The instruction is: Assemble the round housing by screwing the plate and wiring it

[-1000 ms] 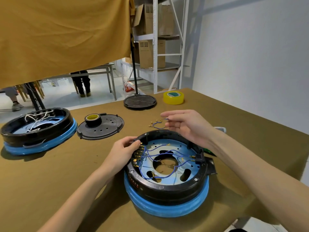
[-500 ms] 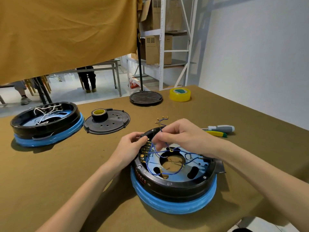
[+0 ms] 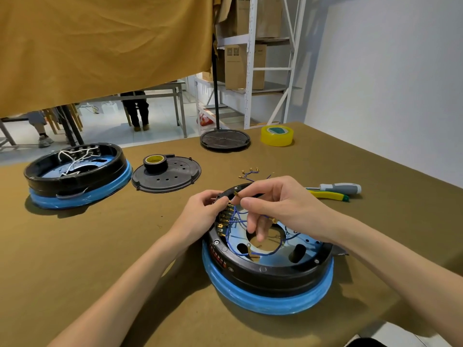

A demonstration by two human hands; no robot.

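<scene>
while right hand (image 3: 283, 209) pinches wire (image 3: 236, 194) (housing (image 3: 263, 271) holds wires)

Both your forearms are bare right up to the frame edge at 6 o'clock, with no sleeve, cuff or glove showing on either. Your left hand (image 3: 203, 211) and your right hand (image 3: 283, 206) carry no ring, watch or band at the wrist, and the fingernails in view look short and unpainted
</scene>
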